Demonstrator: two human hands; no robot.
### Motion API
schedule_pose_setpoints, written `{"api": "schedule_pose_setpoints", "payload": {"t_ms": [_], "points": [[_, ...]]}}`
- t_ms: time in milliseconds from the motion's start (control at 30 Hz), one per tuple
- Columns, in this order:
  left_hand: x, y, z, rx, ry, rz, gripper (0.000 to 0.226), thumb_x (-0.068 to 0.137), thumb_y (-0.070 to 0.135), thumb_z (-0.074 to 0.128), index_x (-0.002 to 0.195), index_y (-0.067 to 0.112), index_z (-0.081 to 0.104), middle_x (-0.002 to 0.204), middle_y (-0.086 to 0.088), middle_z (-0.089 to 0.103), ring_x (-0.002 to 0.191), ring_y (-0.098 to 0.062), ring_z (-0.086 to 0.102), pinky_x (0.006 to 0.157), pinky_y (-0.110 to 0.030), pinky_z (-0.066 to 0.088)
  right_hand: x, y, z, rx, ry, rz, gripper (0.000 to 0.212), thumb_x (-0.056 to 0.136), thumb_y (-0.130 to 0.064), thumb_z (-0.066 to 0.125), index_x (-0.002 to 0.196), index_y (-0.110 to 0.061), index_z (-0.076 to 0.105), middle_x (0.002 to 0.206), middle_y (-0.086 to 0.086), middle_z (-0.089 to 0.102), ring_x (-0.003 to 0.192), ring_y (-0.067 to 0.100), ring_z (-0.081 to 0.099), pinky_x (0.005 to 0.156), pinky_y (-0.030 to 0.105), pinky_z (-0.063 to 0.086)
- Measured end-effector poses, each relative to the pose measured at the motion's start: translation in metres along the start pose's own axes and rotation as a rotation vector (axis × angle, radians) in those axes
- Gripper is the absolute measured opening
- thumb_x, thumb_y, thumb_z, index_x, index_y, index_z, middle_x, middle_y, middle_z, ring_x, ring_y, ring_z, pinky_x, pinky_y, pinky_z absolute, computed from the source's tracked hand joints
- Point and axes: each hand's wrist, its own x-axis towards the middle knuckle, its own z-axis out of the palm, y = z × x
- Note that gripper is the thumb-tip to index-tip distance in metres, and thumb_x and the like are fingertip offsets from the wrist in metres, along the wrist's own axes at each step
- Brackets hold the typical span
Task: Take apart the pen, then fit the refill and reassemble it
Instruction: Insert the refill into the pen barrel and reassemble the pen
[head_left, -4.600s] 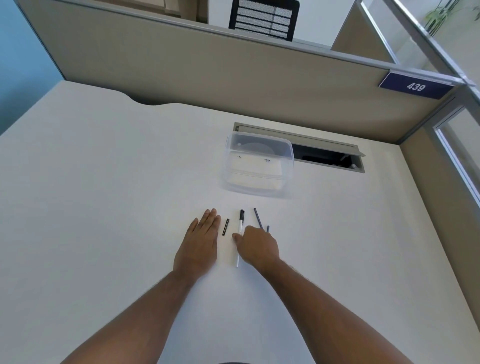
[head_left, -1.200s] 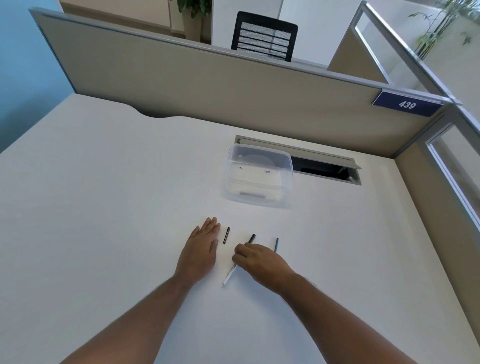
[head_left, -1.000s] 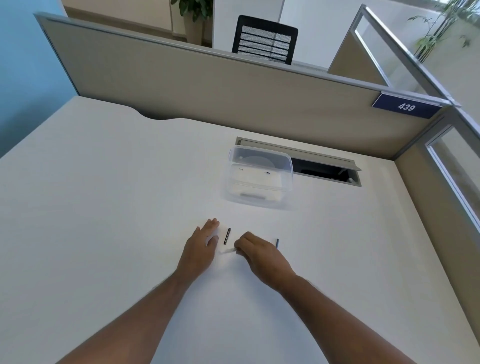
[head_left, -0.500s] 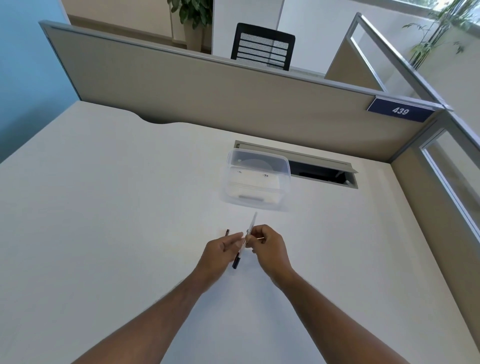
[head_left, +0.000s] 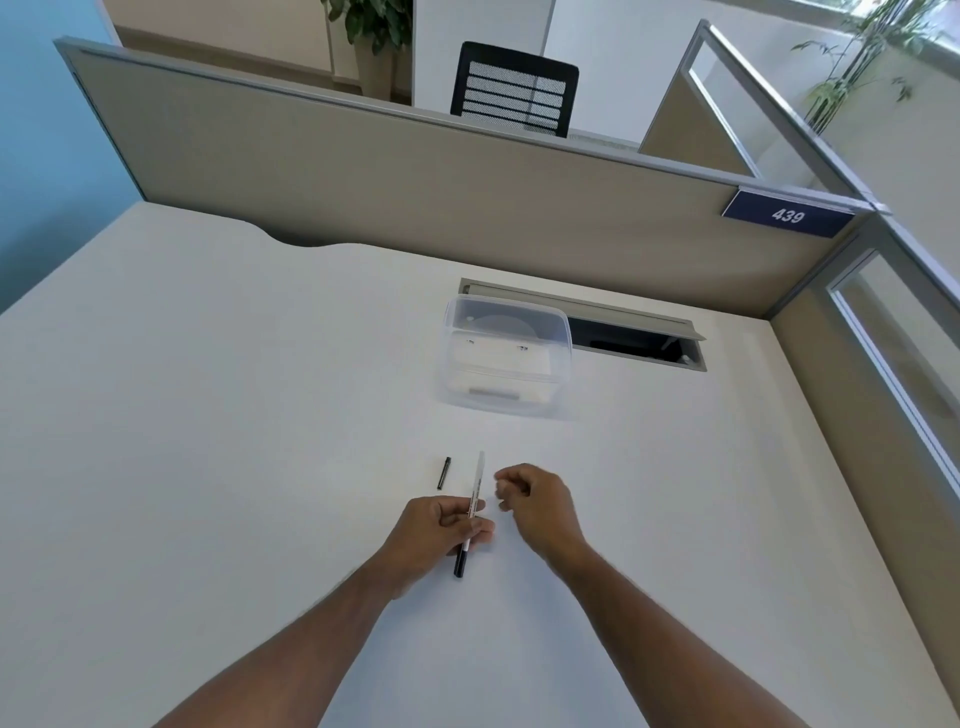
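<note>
Left hand (head_left: 441, 530) pinches white pen barrel (head_left: 474, 506) mid-length, black end nearest. Right hand (head_left: 535, 506) just beside, fingers curled, contents unclear. Small black piece (head_left: 444, 473) beyond grip, on desk (head_left: 208, 415). Clear box (head_left: 506, 364) farther.

A white bench (head_left: 208, 415) carries a clear plastic container (head_left: 506, 358) far of centre, beside a cable slot (head_left: 634, 338), and a small black pen cap (head_left: 444, 473) lying nearer.
</note>
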Motion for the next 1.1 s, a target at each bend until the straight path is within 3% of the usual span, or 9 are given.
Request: {"api": "schedule_pose_setpoints", "payload": {"t_ms": [100, 200, 267, 400, 533, 733, 800, 900, 1100], "points": [[0.000, -0.001, -0.001, 0.003, 0.017, -0.035, 0.023, 0.096, 0.002, 0.069, 0.119, 0.005, 0.070, 0.102, -0.012, 0.082, 0.098, -0.024, 0.080, 0.078, -0.028, 0.061, 0.014, 0.008, -0.019, -0.009, 0.132, 0.067, 0.017, 0.094, -0.007, 0.060, 0.095, -0.017, 0.073, 0.088, 0.000, 0.075, 0.078, 0.017, 0.073, 0.066, 0.022, 0.053], [0.002, -0.003, -0.001, 0.024, 0.007, -0.044, 0.025, 0.094, 0.004, 0.072, 0.119, 0.006, 0.070, 0.101, -0.011, 0.082, 0.098, -0.023, 0.080, 0.083, -0.032, 0.062, 0.025, 0.022, -0.037, -0.058, 0.197, 0.148, 0.018, 0.091, -0.006, 0.059, 0.091, -0.018, 0.072, 0.090, 0.001, 0.076, 0.085, 0.022, 0.074, 0.081, 0.035, 0.060], [0.002, -0.003, -0.001, 0.033, 0.000, -0.047, 0.026, 0.094, 0.005, 0.072, 0.119, 0.005, 0.071, 0.101, -0.011, 0.082, 0.099, -0.023, 0.079, 0.087, -0.034, 0.062, 0.031, 0.031, -0.042, -0.111, 0.203, 0.201, 0.014, 0.088, -0.007, 0.060, 0.086, -0.014, 0.072, 0.085, 0.002, 0.076, 0.082, 0.024, 0.074, 0.080, 0.039, 0.061], [0.003, -0.002, -0.002, 0.036, -0.004, -0.051, 0.025, 0.094, 0.005, 0.072, 0.118, 0.005, 0.070, 0.102, -0.011, 0.082, 0.098, -0.024, 0.080, 0.084, -0.030, 0.062, 0.033, 0.031, -0.036, -0.244, 0.153, 0.264, 0.016, 0.080, -0.013, 0.061, 0.066, -0.007, 0.060, 0.066, 0.007, 0.066, 0.063, 0.026, 0.058, 0.061, 0.030, 0.048], [0.003, -0.003, -0.002, 0.029, -0.003, -0.054, 0.025, 0.094, 0.004, 0.072, 0.118, 0.004, 0.070, 0.102, -0.012, 0.082, 0.098, -0.024, 0.080, 0.085, -0.030, 0.062, 0.033, 0.018, -0.023, -0.398, 0.095, 0.295, 0.022, 0.085, -0.030, 0.068, 0.080, -0.009, 0.063, 0.085, 0.008, 0.070, 0.078, 0.029, 0.061, 0.067, 0.028, 0.043], [0.002, -0.002, -0.002, 0.025, -0.002, -0.071, 0.025, 0.093, 0.006, 0.074, 0.118, 0.006, 0.070, 0.102, -0.011, 0.082, 0.099, -0.024, 0.079, 0.087, -0.032, 0.062, 0.029, 0.006, -0.011, -0.579, 0.019, 0.231, 0.010, 0.089, -0.013, 0.053, 0.079, -0.012, 0.053, 0.095, 0.011, 0.069, 0.093, 0.032, 0.067, 0.071, 0.029, 0.047], [0.002, -0.001, -0.002, 0.022, -0.001, -0.074, 0.025, 0.093, 0.005, 0.074, 0.118, 0.005, 0.070, 0.102, -0.012, 0.082, 0.099, -0.025, 0.080, 0.085, -0.030, 0.063, 0.033, 0.007, -0.010, -0.514, -0.029, 0.227, 0.012, 0.090, -0.014, 0.052, 0.078, -0.011, 0.053, 0.086, 0.009, 0.064, 0.083, 0.030, 0.063, 0.069, 0.030, 0.046], [0.003, -0.001, -0.002, 0.031, -0.006, -0.073, 0.025, 0.093, 0.006, 0.074, 0.118, 0.006, 0.070, 0.103, -0.012, 0.082, 0.099, -0.024, 0.079, 0.086, -0.030, 0.062, 0.038, 0.004, -0.011, -0.131, -0.080, 0.206, 0.021, 0.094, -0.013, 0.053, 0.073, -0.009, 0.055, 0.075, 0.012, 0.067, 0.069, 0.025, 0.060, 0.066, 0.040, 0.052], [0.003, -0.001, -0.002, 0.037, -0.012, -0.069, 0.027, 0.094, 0.005, 0.073, 0.120, 0.005, 0.070, 0.104, -0.012, 0.082, 0.099, -0.024, 0.079, 0.084, -0.027, 0.062, 0.040, -0.030, -0.013, 0.362, 0.030, 0.096, 0.010, 0.102, -0.003, 0.051, 0.104, -0.003, 0.060, 0.090, 0.012, 0.077, 0.075, 0.019, 0.071, 0.066, 0.027, 0.058]]}}
